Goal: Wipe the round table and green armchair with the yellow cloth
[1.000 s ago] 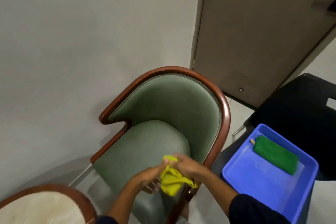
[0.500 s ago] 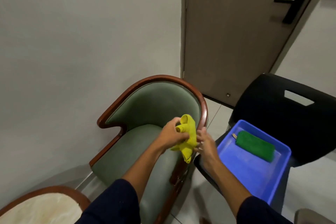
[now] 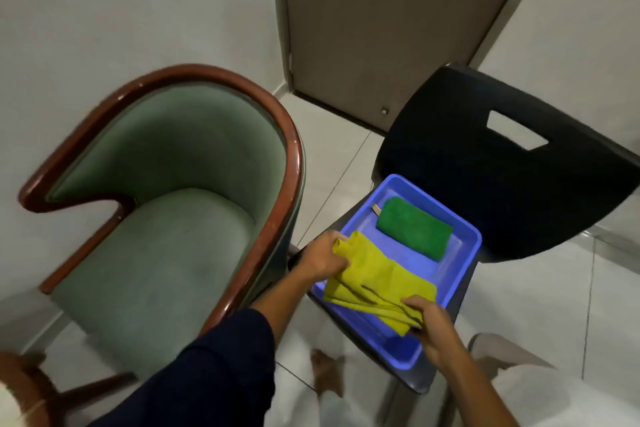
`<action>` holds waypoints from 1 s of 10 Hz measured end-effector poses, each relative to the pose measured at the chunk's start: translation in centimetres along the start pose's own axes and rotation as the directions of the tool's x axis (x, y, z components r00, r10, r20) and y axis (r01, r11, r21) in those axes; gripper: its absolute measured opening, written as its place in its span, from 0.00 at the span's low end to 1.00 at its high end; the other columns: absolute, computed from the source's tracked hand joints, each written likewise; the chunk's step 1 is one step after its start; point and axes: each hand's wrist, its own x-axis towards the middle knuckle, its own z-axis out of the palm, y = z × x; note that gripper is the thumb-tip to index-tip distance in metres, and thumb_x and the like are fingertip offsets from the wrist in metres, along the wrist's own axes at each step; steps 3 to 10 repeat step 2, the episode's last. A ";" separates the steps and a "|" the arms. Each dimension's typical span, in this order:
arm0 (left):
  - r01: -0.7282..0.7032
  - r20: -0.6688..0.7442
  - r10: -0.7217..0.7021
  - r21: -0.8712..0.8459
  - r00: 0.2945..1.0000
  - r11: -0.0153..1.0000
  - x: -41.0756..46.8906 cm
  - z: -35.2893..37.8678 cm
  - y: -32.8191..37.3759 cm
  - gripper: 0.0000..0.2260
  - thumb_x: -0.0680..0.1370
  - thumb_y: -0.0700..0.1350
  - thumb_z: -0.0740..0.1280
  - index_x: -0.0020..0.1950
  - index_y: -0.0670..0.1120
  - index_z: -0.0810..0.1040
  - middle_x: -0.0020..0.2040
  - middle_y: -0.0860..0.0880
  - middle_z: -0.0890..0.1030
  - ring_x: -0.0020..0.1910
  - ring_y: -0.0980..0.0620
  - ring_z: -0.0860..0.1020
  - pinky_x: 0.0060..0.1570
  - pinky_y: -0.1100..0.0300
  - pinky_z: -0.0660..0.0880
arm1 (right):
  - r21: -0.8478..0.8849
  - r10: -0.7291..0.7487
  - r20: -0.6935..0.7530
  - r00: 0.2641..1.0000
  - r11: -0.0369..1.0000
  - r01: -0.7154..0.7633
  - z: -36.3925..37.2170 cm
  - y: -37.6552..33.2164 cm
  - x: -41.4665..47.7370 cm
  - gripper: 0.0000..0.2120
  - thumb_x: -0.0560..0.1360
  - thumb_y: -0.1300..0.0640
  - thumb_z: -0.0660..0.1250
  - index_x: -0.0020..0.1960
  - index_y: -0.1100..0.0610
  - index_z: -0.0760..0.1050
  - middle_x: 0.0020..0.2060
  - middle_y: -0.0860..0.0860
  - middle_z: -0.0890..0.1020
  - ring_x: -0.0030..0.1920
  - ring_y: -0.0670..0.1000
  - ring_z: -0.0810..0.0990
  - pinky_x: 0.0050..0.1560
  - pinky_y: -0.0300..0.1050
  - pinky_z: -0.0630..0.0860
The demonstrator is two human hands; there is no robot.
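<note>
The yellow cloth [image 3: 375, 282] lies spread in the near half of a blue tray [image 3: 460, 260]. My left hand [image 3: 323, 255] pinches its far left corner. My right hand [image 3: 433, 329] grips its near right corner. The green armchair [image 3: 166, 218], with a brown wooden rim, stands to the left with its seat bare. A brown sliver of the round table's edge [image 3: 17, 388] shows at the bottom left corner.
A folded green cloth [image 3: 414, 227] lies in the far part of the tray. The tray rests on a black plastic chair [image 3: 485, 163]. A closed door [image 3: 381, 21] and grey walls stand behind. A bare foot [image 3: 327, 374] is on the tiled floor.
Both hands carried the yellow cloth from above the armchair rightward into the blue tray and spread it flat there. The view swung right and down.
</note>
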 end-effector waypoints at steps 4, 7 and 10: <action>0.034 -0.176 -0.001 0.189 0.984 0.981 0.0 -2.2 -2.1 0.30 0.73 0.37 0.66 0.74 0.48 0.64 0.71 0.43 0.72 0.69 0.43 0.71 0.68 0.51 0.67 | -0.507 0.099 -0.040 0.994 0.856 -0.105 3.3 2.5 3.7 0.16 0.75 0.49 0.70 0.41 0.62 0.79 0.38 0.62 0.82 0.39 0.59 0.81 0.42 0.48 0.78; 0.034 -0.176 -0.001 0.189 0.984 0.981 0.0 -2.2 -2.1 0.30 0.73 0.37 0.66 0.74 0.48 0.64 0.71 0.43 0.72 0.69 0.43 0.71 0.68 0.51 0.67 | -0.507 0.099 -0.040 0.994 0.856 -0.105 3.3 2.5 3.7 0.16 0.75 0.49 0.70 0.41 0.62 0.79 0.38 0.62 0.82 0.39 0.59 0.81 0.42 0.48 0.78; 0.034 -0.176 -0.001 0.189 0.984 0.981 0.0 -2.2 -2.1 0.30 0.73 0.37 0.66 0.74 0.48 0.64 0.71 0.43 0.72 0.69 0.43 0.71 0.68 0.51 0.67 | -0.507 0.099 -0.040 0.994 0.856 -0.105 3.3 2.5 3.7 0.16 0.75 0.49 0.70 0.41 0.62 0.79 0.38 0.62 0.82 0.39 0.59 0.81 0.42 0.48 0.78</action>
